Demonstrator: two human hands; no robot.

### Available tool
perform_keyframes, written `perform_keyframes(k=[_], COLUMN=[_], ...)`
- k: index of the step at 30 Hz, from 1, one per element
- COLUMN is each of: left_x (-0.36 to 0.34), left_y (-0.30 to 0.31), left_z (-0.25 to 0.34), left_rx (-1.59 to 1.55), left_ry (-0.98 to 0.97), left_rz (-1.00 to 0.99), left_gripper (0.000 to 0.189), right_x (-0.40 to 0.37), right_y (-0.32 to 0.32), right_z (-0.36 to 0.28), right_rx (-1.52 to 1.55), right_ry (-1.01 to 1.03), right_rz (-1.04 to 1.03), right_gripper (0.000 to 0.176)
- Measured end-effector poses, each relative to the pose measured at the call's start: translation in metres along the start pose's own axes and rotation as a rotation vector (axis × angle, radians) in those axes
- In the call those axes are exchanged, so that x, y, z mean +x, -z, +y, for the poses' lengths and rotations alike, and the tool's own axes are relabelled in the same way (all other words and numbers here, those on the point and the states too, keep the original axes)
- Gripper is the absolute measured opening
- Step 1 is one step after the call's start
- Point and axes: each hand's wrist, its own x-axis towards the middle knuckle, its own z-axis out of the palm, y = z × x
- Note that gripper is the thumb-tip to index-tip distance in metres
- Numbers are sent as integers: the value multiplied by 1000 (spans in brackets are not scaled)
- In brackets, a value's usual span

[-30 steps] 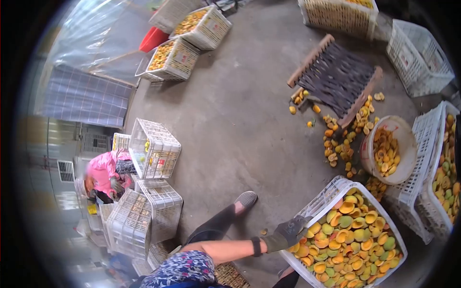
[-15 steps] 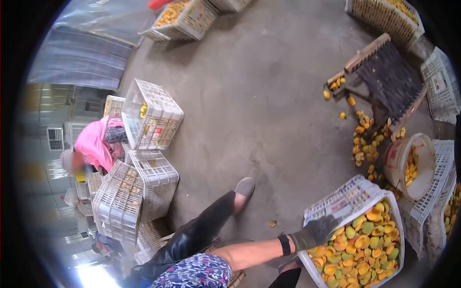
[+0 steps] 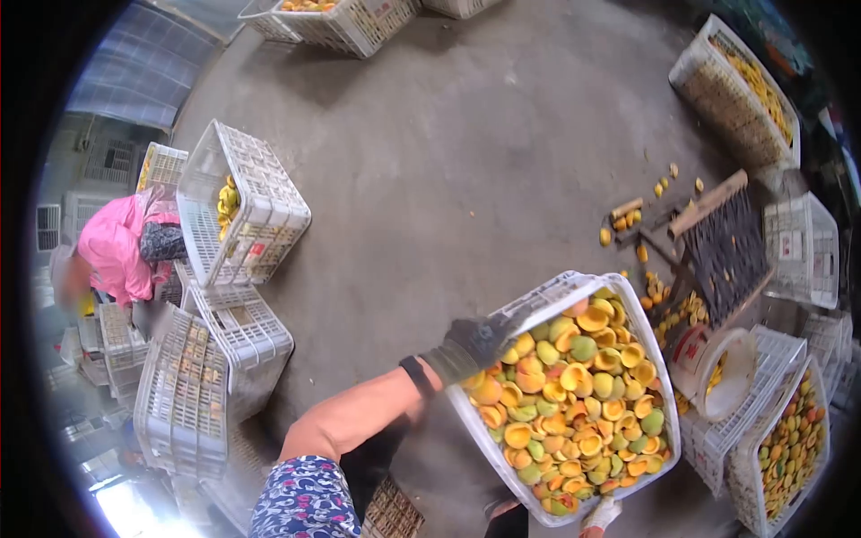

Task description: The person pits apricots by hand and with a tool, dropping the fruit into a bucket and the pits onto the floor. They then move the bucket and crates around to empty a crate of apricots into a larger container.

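Observation:
A white plastic crate (image 3: 659,359) full of halved orange, yellow and green fruit is tilted above the floor. My left hand (image 3: 477,348), in a dark glove, has its fingers wrapped round the crate's left rim. At the bottom rim, my right hand (image 3: 603,515) shows only in part, in a whitish glove pressed against the crate's edge.
At the right are a slatted wooden stand (image 3: 722,251), spilled fruit (image 3: 691,314), a bucket (image 3: 726,372) and another fruit crate (image 3: 749,466). A person in pink (image 3: 117,247) bends beside stacked crates (image 3: 184,394) at the left. More crates (image 3: 359,31) stand at the top.
The full crate has moved left and up in the view, with my left hand still on its rim. My right hand has come into sight at its lower edge. The whole view has shifted.

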Motion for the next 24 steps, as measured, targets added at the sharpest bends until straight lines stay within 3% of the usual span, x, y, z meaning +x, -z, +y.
perform_keyframes(k=[1,3,10,12,14,16,19,21,24], left_x=[10,32,133,166,193,220,258,279,310], left_y=[22,67,220,253,300,346,414,461,507], left_z=[-14,-46,-184,-225,-257,-287,-323,-342,-389], left_rx=[-2,149,366,507,536,566,741,764,820], left_ry=[2,-81,-161,-102,-73,-48,5,24,75], left_rz=[18,240,528,594,614,635,734,786,820], left_gripper=[52,46,34,39,36,33,38,44,52], right_x=[-12,-40,-76,-23,-42,-46,-85,-85,-63], right_y=[-29,-90,-260,-289,-341,-390,-468,-526,-594], right_z=[-22,-66,-171,-157,-217,-263,-354,-396,-441], right_rx=[98,203,172,-396,-366,-745,-923,-1205,-1371], right_ry=[8,36,36,377,433,658,822,1553,1398], right_rz=[-34,-88,-166,-199,-284,-304,-265,311,260], right_gripper=[36,39,36,34,30,28,34,11,13])
